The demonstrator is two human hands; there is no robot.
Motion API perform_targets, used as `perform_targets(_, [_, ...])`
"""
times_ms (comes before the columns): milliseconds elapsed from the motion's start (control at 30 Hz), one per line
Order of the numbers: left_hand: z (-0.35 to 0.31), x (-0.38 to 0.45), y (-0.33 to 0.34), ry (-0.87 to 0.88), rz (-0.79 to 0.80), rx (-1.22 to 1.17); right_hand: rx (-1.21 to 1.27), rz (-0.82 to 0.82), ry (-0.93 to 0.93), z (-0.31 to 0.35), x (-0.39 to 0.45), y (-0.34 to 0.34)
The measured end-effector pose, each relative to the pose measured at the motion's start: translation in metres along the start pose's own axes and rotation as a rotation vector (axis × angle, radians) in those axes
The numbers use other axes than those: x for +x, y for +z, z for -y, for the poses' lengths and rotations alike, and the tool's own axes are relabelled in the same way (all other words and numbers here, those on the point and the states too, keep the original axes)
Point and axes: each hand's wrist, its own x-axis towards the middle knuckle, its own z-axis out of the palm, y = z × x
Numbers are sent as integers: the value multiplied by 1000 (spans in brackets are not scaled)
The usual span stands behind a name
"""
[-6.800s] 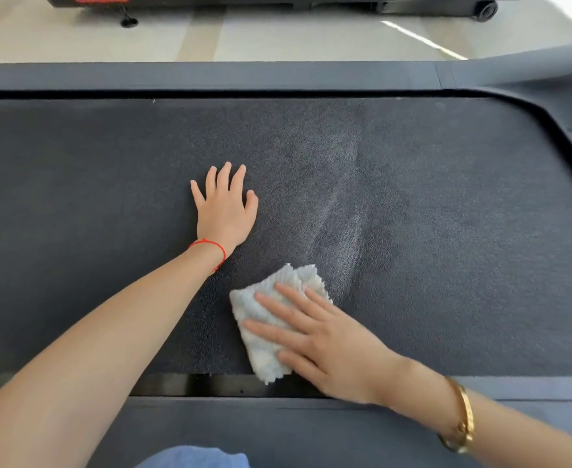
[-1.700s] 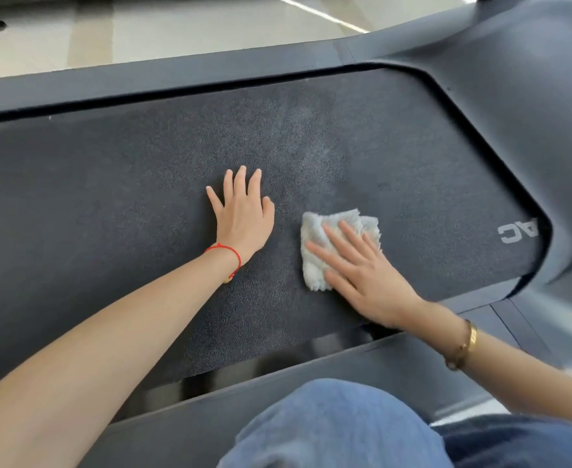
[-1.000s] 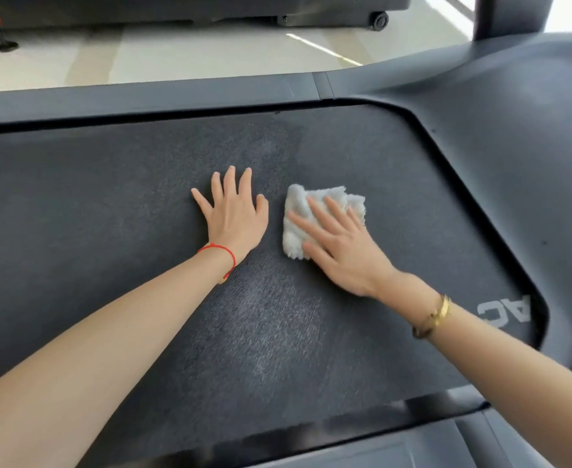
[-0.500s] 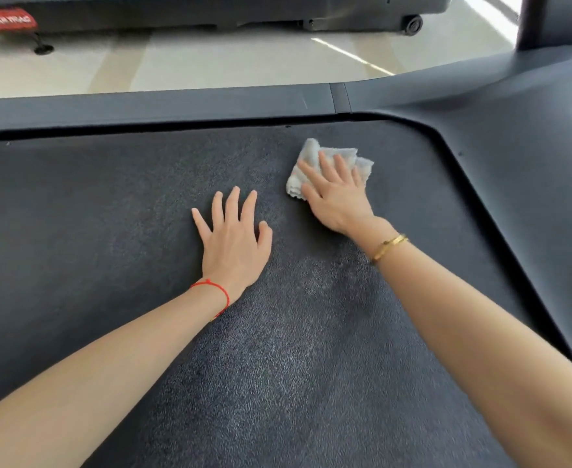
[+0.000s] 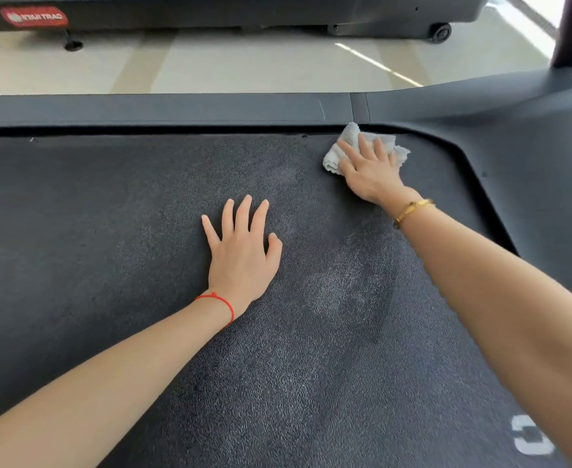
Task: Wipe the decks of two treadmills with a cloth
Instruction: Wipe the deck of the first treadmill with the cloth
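Since half a second earlier, the right hand (image 5: pixel 370 172) had pushed the small pale fluffy cloth (image 5: pixel 352 143) farther away, from mid-belt out to the far edge of the belt, while the left hand (image 5: pixel 242 255) had stayed planted in about the same spot.

At this moment the cloth sat at roughly one o'clock in the head view, its far corner touching the dark grey plastic side rail (image 5: pixel 163 109) where that rail meets the curved front cover. The right hand lay on top of it with fingers straight and spread, pressing it down rather than clutching it; a gold bangle (image 5: pixel 413 209) circled that wrist. The left hand rested flat near the centre, palm down and fingers released, gripping nothing, with a thin red string bracelet (image 5: pixel 220 302) at the wrist.

The dark textured rubber treadmill belt (image 5: pixel 92 231) filled most of the view. Lighter, streaky patches ran from the centre toward five o'clock, which likely marked the stretch already wiped. The belt toward nine o'clock looked uniformly dark, and whether it had been wiped could not be told.

At twelve o'clock, across pale floor tiles, stood a second black treadmill with a red label (image 5: pixel 34 16). As a judgement, the job appeared under halfway done, with the second deck probably left.
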Motion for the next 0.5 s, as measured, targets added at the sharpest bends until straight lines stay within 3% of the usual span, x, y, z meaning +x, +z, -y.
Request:
perform_targets(100, [0, 1, 1, 4, -10, 8, -13, 9, -80, 41, 15, 9])
perform_targets(200, [1, 2, 3, 5, -5, 20, -35, 51, -279, 79, 4, 26])
perform_targets(300, [2, 2, 3, 10, -5, 23, -17, 49, -420, 74, -8, 30])
perform_targets(400, [3, 2, 2, 12, -16, 17, 0, 13, -370, 39, 0, 17])
perform_targets(500, [3, 2, 2, 14, -19, 6, -15, -43, -155, -11, 15, -1])
